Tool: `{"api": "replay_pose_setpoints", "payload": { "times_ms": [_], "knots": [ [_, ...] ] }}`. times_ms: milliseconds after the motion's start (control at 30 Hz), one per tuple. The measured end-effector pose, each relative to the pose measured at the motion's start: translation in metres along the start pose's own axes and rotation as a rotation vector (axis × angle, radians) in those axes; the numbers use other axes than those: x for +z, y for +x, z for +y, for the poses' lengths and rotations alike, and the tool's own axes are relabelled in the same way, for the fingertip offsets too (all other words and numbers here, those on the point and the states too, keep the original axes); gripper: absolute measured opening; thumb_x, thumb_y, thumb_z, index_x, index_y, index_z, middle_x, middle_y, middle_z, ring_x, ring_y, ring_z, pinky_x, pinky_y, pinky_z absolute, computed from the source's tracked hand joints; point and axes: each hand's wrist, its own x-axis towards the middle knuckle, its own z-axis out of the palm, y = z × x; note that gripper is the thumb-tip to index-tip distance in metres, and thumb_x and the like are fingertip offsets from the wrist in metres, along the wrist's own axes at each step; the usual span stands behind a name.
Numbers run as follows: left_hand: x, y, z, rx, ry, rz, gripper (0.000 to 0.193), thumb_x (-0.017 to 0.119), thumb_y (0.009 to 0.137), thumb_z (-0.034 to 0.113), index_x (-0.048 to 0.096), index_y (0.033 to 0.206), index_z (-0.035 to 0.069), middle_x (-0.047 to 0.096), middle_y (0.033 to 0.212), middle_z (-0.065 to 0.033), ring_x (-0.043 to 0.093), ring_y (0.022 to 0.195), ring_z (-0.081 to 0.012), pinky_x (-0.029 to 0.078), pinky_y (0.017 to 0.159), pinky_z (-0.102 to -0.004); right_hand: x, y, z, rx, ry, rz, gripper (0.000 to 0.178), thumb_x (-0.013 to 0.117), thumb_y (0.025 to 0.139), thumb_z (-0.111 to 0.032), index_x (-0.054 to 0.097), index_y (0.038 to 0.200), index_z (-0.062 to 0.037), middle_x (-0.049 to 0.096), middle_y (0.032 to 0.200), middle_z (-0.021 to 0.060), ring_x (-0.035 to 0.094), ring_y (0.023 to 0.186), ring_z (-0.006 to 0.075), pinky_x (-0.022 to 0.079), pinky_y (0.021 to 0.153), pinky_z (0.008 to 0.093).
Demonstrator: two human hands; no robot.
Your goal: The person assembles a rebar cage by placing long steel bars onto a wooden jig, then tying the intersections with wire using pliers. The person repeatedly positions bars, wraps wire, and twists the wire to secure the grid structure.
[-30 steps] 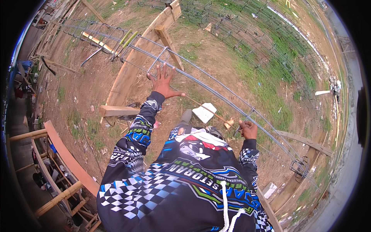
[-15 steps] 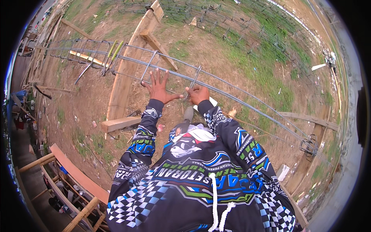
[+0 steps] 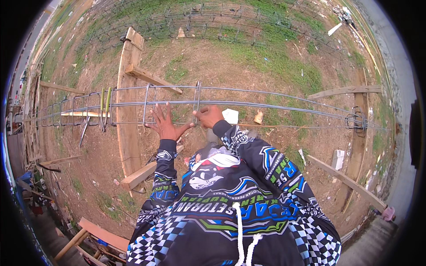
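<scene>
Closing in from 1 second ago, the right hand [image 3: 208, 116] now pinches a stirrup [image 3: 196, 104] on the rebar cage [image 3: 266, 102], beside the splayed, open left hand [image 3: 165, 124] resting against the bars.

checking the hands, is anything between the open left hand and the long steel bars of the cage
Nothing visible. The left hand lies spread right at the long bars, beside a stirrup loop. The right hand grips another stirrup.
</scene>
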Motion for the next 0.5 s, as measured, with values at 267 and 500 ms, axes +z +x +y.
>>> {"api": "replay_pose_setpoints", "payload": {
  "times_ms": [267,500],
  "knots": [
    [0.014,-0.001,-0.009,-0.020,0.050,-0.024,0.127,0.072,0.053,0.079,0.014,0.154,0.029,0.002,0.161,-0.0120,0.003,0.146,-0.0428,0.004,0.102,-0.0788,-0.051,-0.082,0.030,-0.342,0.160,0.189,0.031,0.068,0.083,-0.032,0.069,0.090,-0.0016,0.070,0.080,0.0169,0.068,0.074,0.0306,0.052,0.068,0.0401],
    [0.009,-0.007,0.074,0.276,-0.203,0.348,0.083,0.070,0.079,0.052,0.040,0.145,0.012,0.016,0.158,-0.0169,0.014,0.145,-0.0390,0.015,0.112,-0.0627,-0.199,-0.169,0.170,-0.363,-0.091,0.729,0.020,0.065,0.087,-0.026,0.068,0.093,-0.0064,0.067,0.079,0.0114,0.066,0.071,0.0259,0.051,0.064,0.0368]
  ]
}}
